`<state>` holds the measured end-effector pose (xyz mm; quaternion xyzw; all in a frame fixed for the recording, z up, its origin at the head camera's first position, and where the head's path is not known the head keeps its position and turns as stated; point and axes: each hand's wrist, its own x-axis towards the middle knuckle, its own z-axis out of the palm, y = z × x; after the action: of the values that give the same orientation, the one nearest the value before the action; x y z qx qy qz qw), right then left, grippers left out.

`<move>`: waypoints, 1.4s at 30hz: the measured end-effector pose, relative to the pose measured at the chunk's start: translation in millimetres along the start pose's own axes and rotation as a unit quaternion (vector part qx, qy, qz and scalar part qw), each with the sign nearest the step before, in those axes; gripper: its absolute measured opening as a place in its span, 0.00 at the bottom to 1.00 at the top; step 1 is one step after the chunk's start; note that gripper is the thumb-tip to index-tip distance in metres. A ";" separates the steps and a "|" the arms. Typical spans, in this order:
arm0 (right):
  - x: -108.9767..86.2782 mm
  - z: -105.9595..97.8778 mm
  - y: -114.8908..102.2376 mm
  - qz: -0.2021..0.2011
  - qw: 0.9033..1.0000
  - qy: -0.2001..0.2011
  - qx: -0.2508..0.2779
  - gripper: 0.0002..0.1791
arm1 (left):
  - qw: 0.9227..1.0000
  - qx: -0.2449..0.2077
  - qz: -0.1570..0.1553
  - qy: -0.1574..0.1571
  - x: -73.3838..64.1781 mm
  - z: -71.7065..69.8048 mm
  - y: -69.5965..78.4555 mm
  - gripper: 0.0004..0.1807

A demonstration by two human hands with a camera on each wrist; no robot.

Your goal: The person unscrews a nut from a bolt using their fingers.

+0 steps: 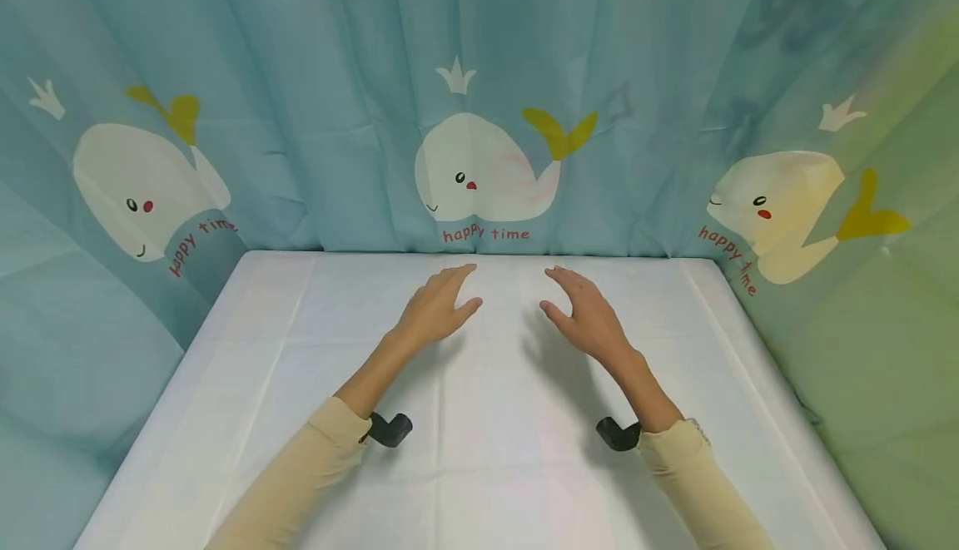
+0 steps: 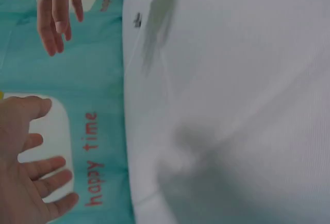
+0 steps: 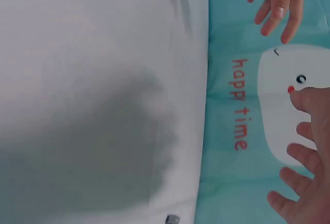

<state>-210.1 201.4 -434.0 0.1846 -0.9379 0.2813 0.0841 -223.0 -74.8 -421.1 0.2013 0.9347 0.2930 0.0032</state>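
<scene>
Both hands are held out over a table [image 1: 494,384] covered with a white cloth, palms turned toward each other. The left hand [image 1: 437,304] has its fingers extended and thumb apart, holding nothing. Facing it across a gap, the right hand [image 1: 588,313] is likewise spread with nothing in it. In the left wrist view the left hand [image 2: 31,167] shows relaxed, separated fingers, with the right hand [image 2: 59,7] beyond. The right wrist view shows the right hand [image 3: 309,157] with loose fingers, and the left hand [image 3: 281,2] opposite. Shadows of the hands fall on the cloth.
A blue-green curtain [image 1: 337,117] with printed whales and "happy time" lettering surrounds the back and sides of the table. A black wrist-worn device [image 1: 392,429] sticks out at the left cuff, and a matching black device [image 1: 618,433] at the right cuff.
</scene>
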 end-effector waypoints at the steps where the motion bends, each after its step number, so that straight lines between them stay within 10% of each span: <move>1: -1.3 -1.8 2.2 0.003 1.000 0.003 0.011 0.31 | 1.000 -0.027 0.004 -0.001 2.0 3.0 1.1 0.32; 16: -22.0 -13.7 40.5 0.068 0.993 0.039 0.084 0.26 | 0.975 -0.220 0.035 0.001 33.1 51.3 11.3 0.23; 33: -36.5 -5.2 71.2 0.074 0.987 0.069 0.123 0.19 | 0.965 -0.251 0.076 0.001 51.3 93.3 17.7 0.17; 42: -39.1 0.0 89.1 0.126 0.980 0.056 0.145 0.19 | 0.968 -0.210 0.081 -0.113 66.8 102.4 34.8 0.21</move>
<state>-209.3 282.0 -488.5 0.0588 -0.8967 0.4327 0.0725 -258.6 32.5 -479.4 0.3027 0.8262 0.4578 0.1273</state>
